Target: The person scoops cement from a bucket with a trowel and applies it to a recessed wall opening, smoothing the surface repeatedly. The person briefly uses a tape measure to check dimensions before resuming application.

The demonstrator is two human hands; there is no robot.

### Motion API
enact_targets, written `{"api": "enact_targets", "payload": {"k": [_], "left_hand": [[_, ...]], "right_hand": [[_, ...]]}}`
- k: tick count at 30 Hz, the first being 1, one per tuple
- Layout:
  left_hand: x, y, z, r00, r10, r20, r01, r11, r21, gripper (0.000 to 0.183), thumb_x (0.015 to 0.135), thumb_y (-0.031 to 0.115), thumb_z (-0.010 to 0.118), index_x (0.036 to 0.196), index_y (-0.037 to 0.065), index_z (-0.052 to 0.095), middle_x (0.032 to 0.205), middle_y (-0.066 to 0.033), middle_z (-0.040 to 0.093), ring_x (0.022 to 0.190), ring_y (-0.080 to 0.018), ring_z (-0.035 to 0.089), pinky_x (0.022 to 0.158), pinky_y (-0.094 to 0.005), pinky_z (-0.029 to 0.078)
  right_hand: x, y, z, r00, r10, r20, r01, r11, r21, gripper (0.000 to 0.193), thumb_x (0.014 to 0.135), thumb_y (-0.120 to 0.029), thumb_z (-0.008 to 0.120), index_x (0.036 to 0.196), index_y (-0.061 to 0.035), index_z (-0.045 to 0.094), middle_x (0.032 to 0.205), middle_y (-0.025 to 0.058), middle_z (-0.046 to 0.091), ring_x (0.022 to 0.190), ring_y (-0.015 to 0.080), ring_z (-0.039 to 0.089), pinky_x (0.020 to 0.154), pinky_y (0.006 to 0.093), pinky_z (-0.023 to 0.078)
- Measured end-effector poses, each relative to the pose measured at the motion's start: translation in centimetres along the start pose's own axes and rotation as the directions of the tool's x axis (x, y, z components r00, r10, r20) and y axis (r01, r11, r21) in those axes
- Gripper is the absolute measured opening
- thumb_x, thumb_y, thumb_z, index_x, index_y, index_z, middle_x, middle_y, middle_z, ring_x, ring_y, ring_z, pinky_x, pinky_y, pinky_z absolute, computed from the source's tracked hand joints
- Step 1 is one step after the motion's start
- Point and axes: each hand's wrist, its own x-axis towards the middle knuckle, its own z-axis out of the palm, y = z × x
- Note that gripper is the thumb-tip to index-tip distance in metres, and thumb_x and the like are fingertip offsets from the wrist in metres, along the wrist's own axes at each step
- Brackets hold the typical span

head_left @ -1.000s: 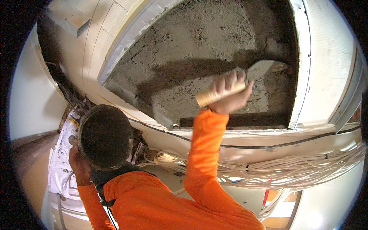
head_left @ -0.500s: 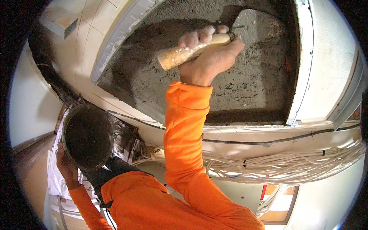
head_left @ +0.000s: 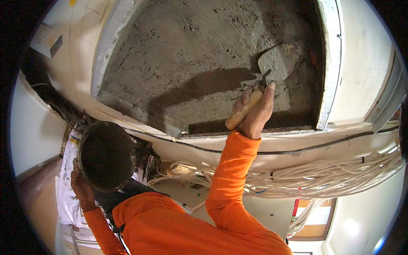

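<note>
a: the steel-bladed trowel with a rounded wooden handle (head_left: 273, 63) is lying over the right part of the rough grey mortar bed (head_left: 191, 51), and its blade is pointing away from the wearer.

b: is it touching?

a: i'm not managing to tell. the right hand (head_left: 260, 108) is clamping firmly around the handle, an orange sleeve (head_left: 233, 170) following behind.

b: and the left hand (head_left: 83, 189)?

a: it's pressing against the left side of a dark round bucket (head_left: 130, 165); its fingers are mostly hiding, so i'm not telling how they're closing.

b: further out?

a: a thin black cable (head_left: 276, 152) is running below the bed, and a thick bundle of cream cables (head_left: 323, 180) is sagging beneath that.
</note>
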Motion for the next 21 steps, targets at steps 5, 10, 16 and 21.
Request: {"api": "enact_targets", "payload": {"k": [5,10,16,21], "left_hand": [[-0.4,1.3,1.8,0.994,-0.024,0.103,0.026,0.999,-0.02,0.051,0.097,0.021,0.059,0.144,0.001,0.054,0.14,-0.0127,0.064,0.128,-0.0286,0.059,0.113,-0.0436,0.044],[-0.6,2.7,2.2,0.995,-0.031,0.091,0.033,0.999,-0.024,0.051,0.097,0.02,0.058,0.144,0.0,0.054,0.139,-0.0132,0.064,0.128,-0.0279,0.059,0.113,-0.0428,0.045],[-0.9,5.0,1.4,0.991,0.034,0.126,-0.034,0.999,-0.008,0.038,0.101,0.017,0.055,0.135,0.001,0.061,0.132,-0.0131,0.067,0.122,-0.0287,0.062,0.109,-0.0452,0.049],[0.0,8.5,1.5,0.981,0.005,0.196,0.028,0.986,-0.165,0.032,0.096,0.017,0.058,0.123,0.003,0.065,0.124,-0.0117,0.069,0.117,-0.0277,0.064,0.107,-0.0454,0.05]], "right_hand": [[0.5,3.2,-2.6,0.995,-0.013,0.098,-0.03,0.904,0.426,0.047,0.108,-0.058,0.041,0.097,-0.0142,0.055,0.061,0.0033,0.051,0.043,0.0177,0.047,0.039,0.0309,0.041],[0.3,6.5,8.2,0.975,0.085,0.208,-0.193,0.791,0.58,0.046,0.106,-0.061,0.041,0.099,-0.0176,0.055,0.059,0.0029,0.048,0.043,0.019,0.044,0.041,0.0359,0.043],[1.3,7.2,11.7,0.831,-0.532,0.162,0.553,0.76,-0.341,0.045,0.113,-0.041,0.037,0.095,-0.0035,0.053,0.068,0.0145,0.054,0.056,0.0267,0.056,0.052,0.0412,0.044],[-0.1,10.3,4.3,0.867,-0.488,0.103,0.467,0.721,-0.513,0.031,0.108,-0.034,0.045,0.099,-0.0052,0.055,0.078,0.0132,0.054,0.067,0.0289,0.054,0.059,0.0425,0.043]]}}
